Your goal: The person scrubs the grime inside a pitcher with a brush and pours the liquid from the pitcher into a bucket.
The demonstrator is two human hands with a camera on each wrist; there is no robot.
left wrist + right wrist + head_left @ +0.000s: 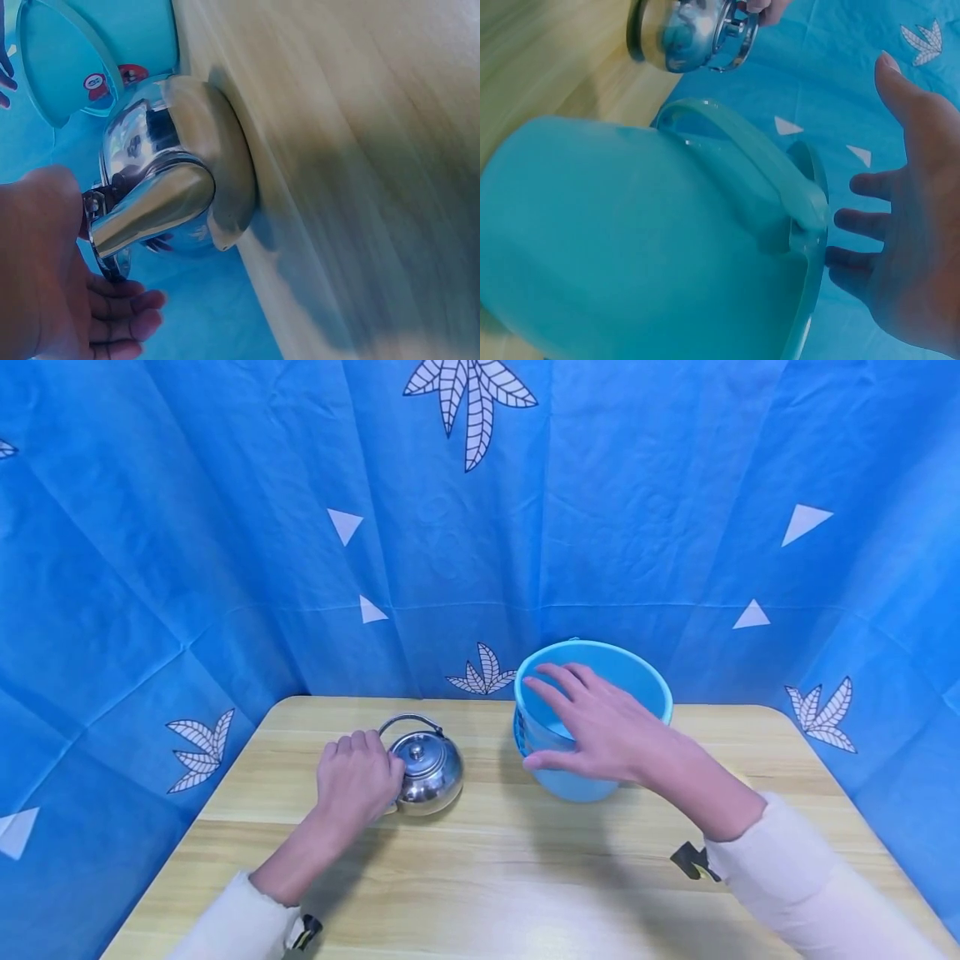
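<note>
A shiny steel kettle (pixel 438 781) with a knobbed lid and arched handle (pixel 408 717) stands on the table, left of centre. My left hand (pixel 356 781) curls its fingers round the near side of that handle. Its short spout (pixel 161 206) points toward the left wrist camera. To the right is a light blue plastic bucket (pixel 573 787), upright, its carrying handle (pixel 742 157) lowered against the side. Above the bucket's near rim hovers my right hand (pixel 600 727), fingers spread. The right wrist view puts its fingertips (pixel 840 259) right by the rim.
The wooden tabletop (pixel 480 877) has rounded far corners. A blue curtain (pixel 637 527) with white leaves and triangles hangs behind and at both sides. A red and white label (pixel 96 84) shows on the bucket's side.
</note>
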